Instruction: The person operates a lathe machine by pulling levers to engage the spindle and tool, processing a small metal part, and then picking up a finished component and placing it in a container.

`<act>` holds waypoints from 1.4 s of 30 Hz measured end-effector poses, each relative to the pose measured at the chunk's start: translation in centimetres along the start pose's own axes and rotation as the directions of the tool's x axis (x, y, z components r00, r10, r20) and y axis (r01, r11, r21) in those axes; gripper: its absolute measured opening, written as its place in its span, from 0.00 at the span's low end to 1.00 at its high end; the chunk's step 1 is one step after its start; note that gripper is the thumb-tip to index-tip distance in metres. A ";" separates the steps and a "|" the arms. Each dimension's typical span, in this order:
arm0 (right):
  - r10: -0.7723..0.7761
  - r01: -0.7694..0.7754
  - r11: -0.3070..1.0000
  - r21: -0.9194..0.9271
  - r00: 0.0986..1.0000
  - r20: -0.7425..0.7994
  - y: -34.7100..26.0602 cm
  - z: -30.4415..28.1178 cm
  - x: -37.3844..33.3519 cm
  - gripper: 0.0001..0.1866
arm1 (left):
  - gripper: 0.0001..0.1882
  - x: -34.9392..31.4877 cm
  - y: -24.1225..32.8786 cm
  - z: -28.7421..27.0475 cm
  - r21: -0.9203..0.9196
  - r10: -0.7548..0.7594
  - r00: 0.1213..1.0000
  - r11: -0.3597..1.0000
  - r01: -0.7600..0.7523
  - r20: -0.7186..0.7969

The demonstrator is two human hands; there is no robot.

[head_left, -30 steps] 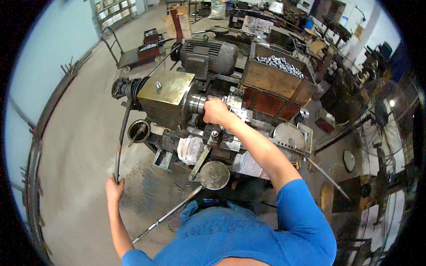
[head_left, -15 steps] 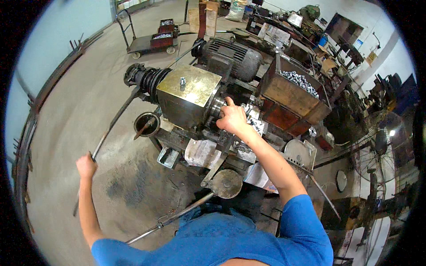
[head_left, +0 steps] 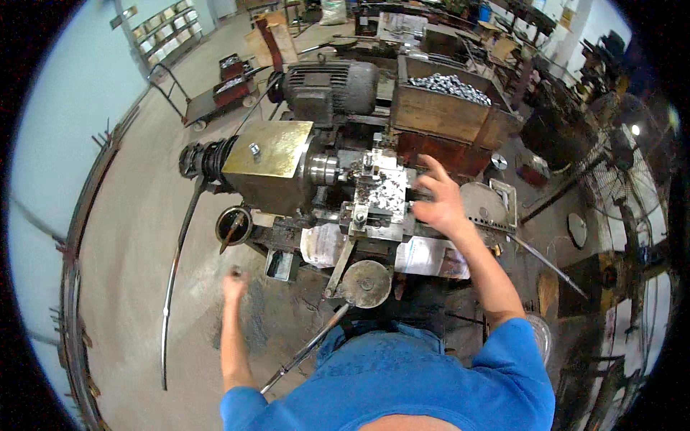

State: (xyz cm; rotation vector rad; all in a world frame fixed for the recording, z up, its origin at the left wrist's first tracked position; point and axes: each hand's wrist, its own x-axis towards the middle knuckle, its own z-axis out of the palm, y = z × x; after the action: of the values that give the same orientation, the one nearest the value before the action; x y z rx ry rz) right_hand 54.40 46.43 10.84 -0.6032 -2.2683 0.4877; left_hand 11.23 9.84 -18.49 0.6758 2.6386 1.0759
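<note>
Right hand (head_left: 440, 203) spread wide, fingers open, just beside the metal tool block (head_left: 379, 195) of the lathe (head_left: 269, 161). Left hand (head_left: 234, 285) blurred, low over floor near long bent rod (head_left: 178, 251); grip impossible to tell.

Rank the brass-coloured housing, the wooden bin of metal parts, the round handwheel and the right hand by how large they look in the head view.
1. Wooden bin of metal parts, though it sits farther away.
2. Brass-coloured housing, close behind it; unsure.
3. Right hand and round handwheel look alike.

The right hand (head_left: 440, 202) spreads open over the lathe carriage (head_left: 379, 194); the blurred left hand (head_left: 234, 284) seems closed, beside a long rod (head_left: 175, 269).
</note>
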 end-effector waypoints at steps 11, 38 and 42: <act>0.740 -0.706 0.446 -0.550 0.637 -0.217 16.7 -17.3 -21.6 0.27 | 0.09 3.4 13.7 4.8 0.559 0.213 0.961 0.782 -0.277 0.178; 0.877 -0.851 -0.015 -0.524 0.241 -0.416 3.9 -9.5 -35.3 0.27 | 0.14 -5.2 2.5 5.9 0.147 -0.096 0.792 0.989 0.009 0.603; 0.854 -0.836 0.023 -0.548 0.302 -0.424 5.8 -9.9 -36.8 0.26 | 0.15 -3.1 6.2 6.4 0.218 -0.076 0.826 0.974 -0.058 0.559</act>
State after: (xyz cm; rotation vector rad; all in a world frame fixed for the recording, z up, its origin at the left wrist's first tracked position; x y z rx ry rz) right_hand 86.24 32.51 -5.85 -2.5031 -1.7267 0.0735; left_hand 18.31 16.15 -18.61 0.8666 2.2404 0.4599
